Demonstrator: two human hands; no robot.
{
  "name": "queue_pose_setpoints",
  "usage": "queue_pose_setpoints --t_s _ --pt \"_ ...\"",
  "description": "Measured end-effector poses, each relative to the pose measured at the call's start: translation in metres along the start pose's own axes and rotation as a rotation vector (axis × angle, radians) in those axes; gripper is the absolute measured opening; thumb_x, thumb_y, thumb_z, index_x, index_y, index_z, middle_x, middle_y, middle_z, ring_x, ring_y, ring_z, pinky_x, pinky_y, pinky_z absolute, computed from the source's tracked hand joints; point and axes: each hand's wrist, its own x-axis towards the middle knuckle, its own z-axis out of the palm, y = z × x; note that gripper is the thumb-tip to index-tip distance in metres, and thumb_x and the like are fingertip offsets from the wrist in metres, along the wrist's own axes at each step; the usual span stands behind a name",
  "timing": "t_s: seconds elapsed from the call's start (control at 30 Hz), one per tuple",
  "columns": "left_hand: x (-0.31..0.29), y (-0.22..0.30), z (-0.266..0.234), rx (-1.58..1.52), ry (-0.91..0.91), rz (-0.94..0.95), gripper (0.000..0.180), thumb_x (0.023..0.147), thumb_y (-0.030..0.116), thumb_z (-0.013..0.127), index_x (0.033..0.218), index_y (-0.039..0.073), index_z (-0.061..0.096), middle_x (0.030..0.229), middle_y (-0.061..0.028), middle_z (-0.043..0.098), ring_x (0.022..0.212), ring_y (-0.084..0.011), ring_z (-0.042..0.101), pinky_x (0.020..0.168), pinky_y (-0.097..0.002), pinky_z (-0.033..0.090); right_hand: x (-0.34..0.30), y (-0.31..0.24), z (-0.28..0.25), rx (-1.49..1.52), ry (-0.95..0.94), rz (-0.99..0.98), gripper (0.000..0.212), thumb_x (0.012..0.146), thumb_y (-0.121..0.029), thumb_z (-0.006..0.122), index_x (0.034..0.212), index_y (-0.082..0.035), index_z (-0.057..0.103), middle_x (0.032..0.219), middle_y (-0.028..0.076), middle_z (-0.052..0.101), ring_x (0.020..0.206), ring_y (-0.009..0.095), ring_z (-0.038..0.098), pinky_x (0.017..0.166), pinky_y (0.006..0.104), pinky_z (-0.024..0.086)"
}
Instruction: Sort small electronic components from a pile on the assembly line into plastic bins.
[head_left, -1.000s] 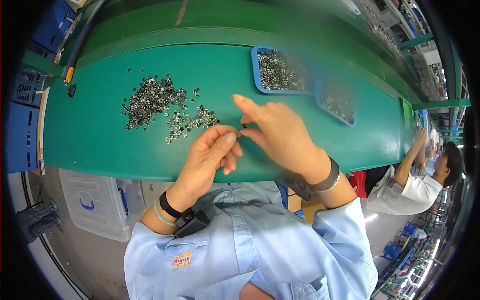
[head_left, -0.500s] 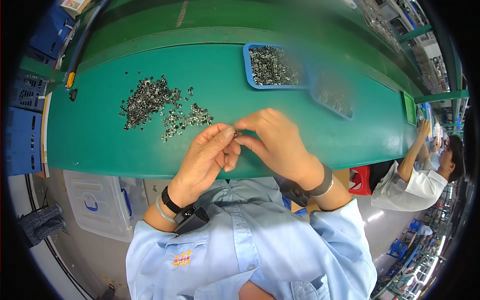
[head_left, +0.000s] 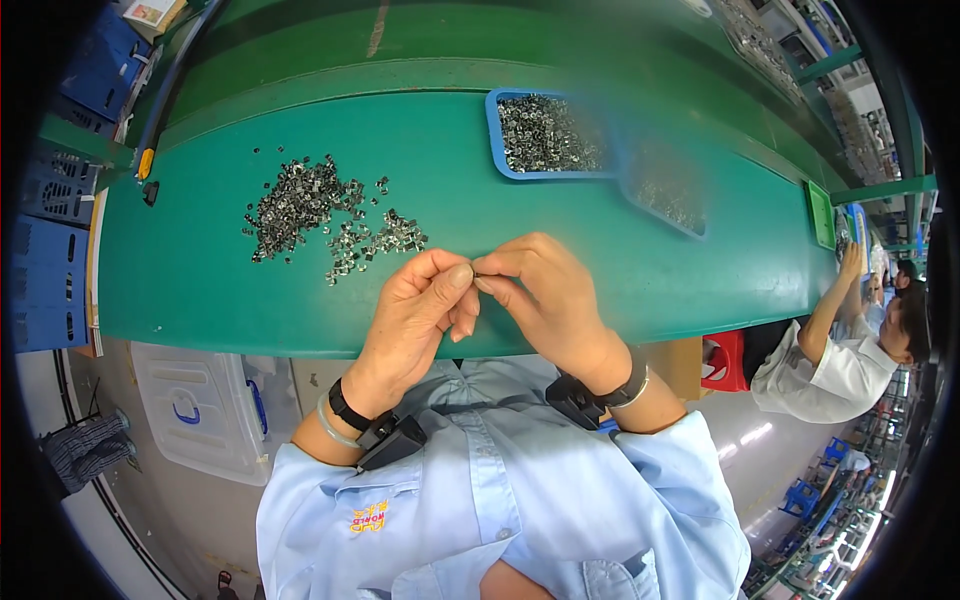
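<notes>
Over the near edge of the green table [head_left: 560,230], the fingertips of my two hands meet. My left hand [head_left: 415,305] pinches thumb against forefinger, its other fingers curled. Opposite it, my right hand [head_left: 545,300] pinches at the same spot. A tiny dark piece shows between the fingertips, mostly hidden, so its kind is unclear. Beyond my left hand lies a heap of small black-and-silver metal parts [head_left: 300,205]. A smaller, shinier group of the parts [head_left: 395,235] lies closer to my fingers.
A blue tray [head_left: 494,130] full of similar parts stands at the back; a second tray [head_left: 665,200] beside it is blurred. A yellow-handled tool [head_left: 146,163] lies far left. Below the table is a clear lidded bin [head_left: 195,405]. Another person [head_left: 835,365] works at the right.
My right hand has turned and dropped slightly, its fingertips closing in against the left ones. The small piece, visible between them before, is now mostly covered. The heaps look unchanged.
</notes>
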Motion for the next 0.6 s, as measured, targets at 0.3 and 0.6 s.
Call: queue_pose_setpoints --t_s 0.3,0.6 --pt "0.004 -0.014 -0.007 -0.205 -0.155 0.051 0.017 0.093 0.020 0.057 0.086 0.005 0.054 0.065 -0.0028 0.056 0.053 -0.0098 0.051 0.048 -0.0215 0.040 -0.007 -0.014 0.002 0.243 0.022 0.190 0.019 0.074 -0.002 0.070 0.090 -0.007 0.063 0.084 0.005 0.061 0.075 0.022 0.059 0.063 0.0309 0.047" --pt "0.002 -0.002 -0.002 0.105 0.011 0.005 0.017 0.094 0.020 0.054 0.087 0.005 0.054 0.066 -0.0039 0.056 0.054 -0.0108 0.051 0.048 -0.0226 0.039 -0.005 -0.002 -0.003 -0.054 -0.060 0.033 0.017 0.076 -0.002 0.069 0.091 -0.007 0.063 0.083 0.006 0.061 0.076 0.020 0.059 0.064 0.0310 0.048"
